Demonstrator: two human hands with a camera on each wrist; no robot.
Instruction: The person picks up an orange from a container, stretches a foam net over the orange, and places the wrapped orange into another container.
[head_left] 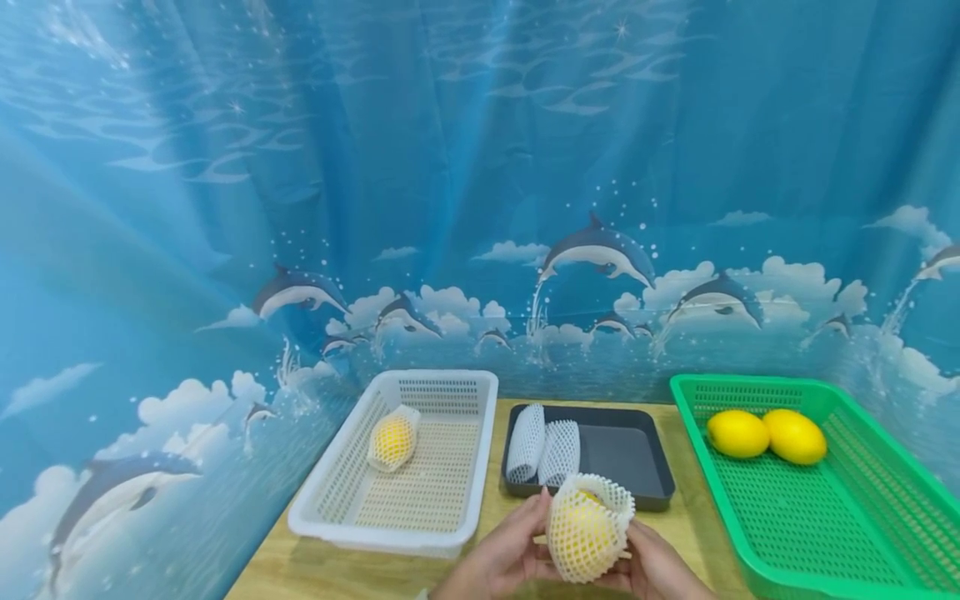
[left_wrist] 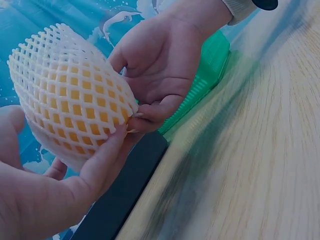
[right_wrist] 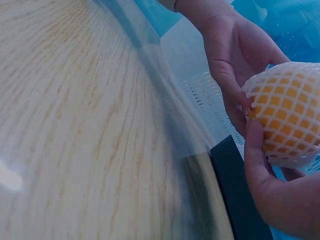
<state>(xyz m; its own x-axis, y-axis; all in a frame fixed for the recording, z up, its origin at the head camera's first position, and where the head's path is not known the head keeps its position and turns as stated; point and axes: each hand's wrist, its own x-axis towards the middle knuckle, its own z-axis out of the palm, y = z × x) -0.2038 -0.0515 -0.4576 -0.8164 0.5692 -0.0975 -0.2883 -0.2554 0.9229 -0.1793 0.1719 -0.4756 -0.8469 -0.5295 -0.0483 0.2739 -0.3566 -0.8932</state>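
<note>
A yellow lemon in a white foam net sleeve [head_left: 583, 533] is held up near the table's front, between my two hands. My left hand [head_left: 513, 546] grips it from the left, its thumb pressing the net's lower edge in the left wrist view. From the other side, my right hand [head_left: 658, 560] holds the net's lower edge with thumb and fingers. The netting [left_wrist: 72, 97] wraps the lemon's sides, and its far end stands open above the fruit. In the right wrist view, yellow lemon skin [right_wrist: 285, 102] shows through the mesh.
Behind the hands, a dark grey tray [head_left: 622, 450] holds two flat foam nets [head_left: 543, 446]. A white basket [head_left: 465, 533] at left contains one netted lemon [head_left: 393, 439]. On the right, a green basket [head_left: 795, 517] has two bare lemons [head_left: 795, 437]. A dolphin-print curtain [head_left: 480, 208] hangs behind.
</note>
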